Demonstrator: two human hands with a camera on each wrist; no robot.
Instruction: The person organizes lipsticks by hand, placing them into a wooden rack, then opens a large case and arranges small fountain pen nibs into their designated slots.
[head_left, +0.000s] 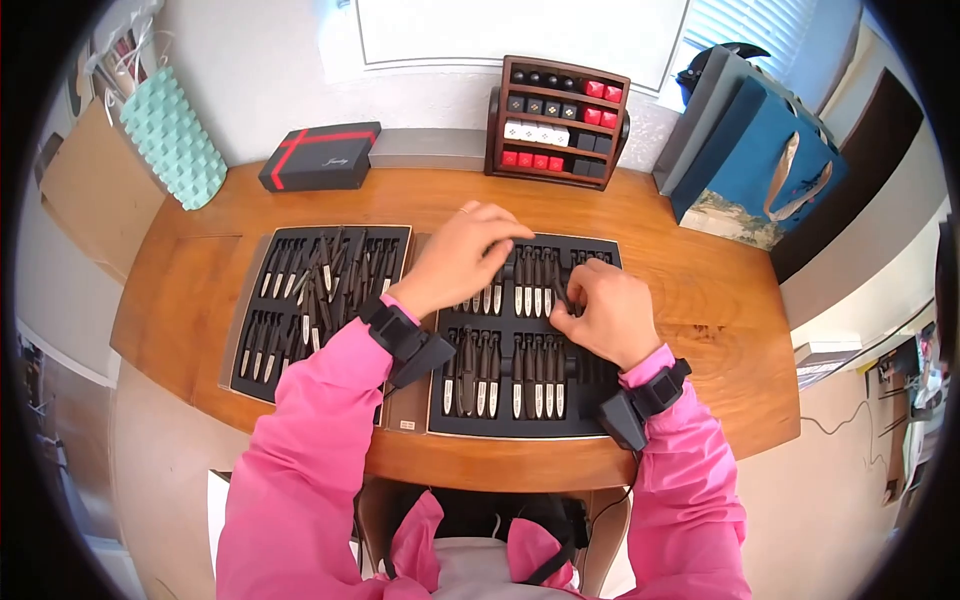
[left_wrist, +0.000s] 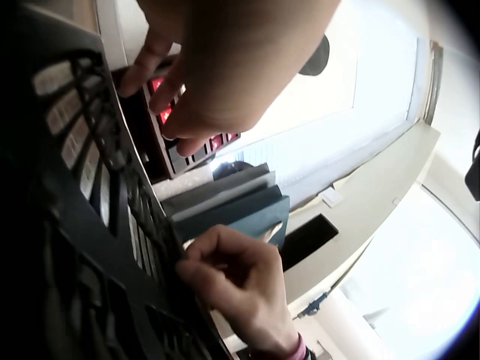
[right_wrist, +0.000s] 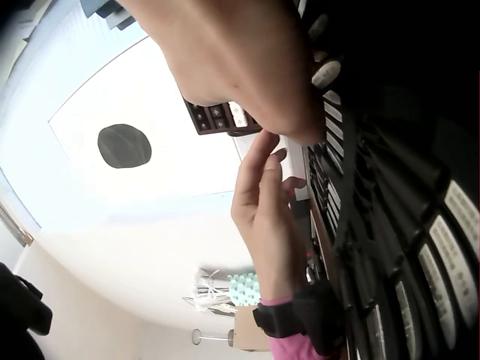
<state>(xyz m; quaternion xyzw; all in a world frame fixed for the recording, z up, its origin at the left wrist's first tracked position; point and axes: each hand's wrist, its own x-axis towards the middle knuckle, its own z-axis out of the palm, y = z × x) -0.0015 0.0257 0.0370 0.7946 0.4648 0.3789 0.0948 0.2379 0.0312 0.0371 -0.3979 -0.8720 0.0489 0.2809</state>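
My right hand (head_left: 612, 310) is over the right side of a black slotted tray (head_left: 590, 426), fingers curled and thumb against them. It pinches a slim dark pen-like tube (head_left: 561, 292), mostly hidden by the fingers. Rows of similar tubes (head_left: 532, 375) with pale labelled ends lie in the tray's slots. My left hand (head_left: 462, 256) hovers over the tray's upper left part, its fingers extended toward the far edge and holding nothing. In the left wrist view, the right hand (left_wrist: 244, 281) shows thumb and forefinger together at the tray's edge.
Left of my forearm, a second tray (head_left: 250, 345) has tubes in slots and a loose pile on top. Behind stand a black box with red ribbon (head_left: 318, 160), a wooden rack (head_left: 495, 150) of small cases, a blue paper bag (head_left: 755, 150) and a mint-green vase (head_left: 175, 140).
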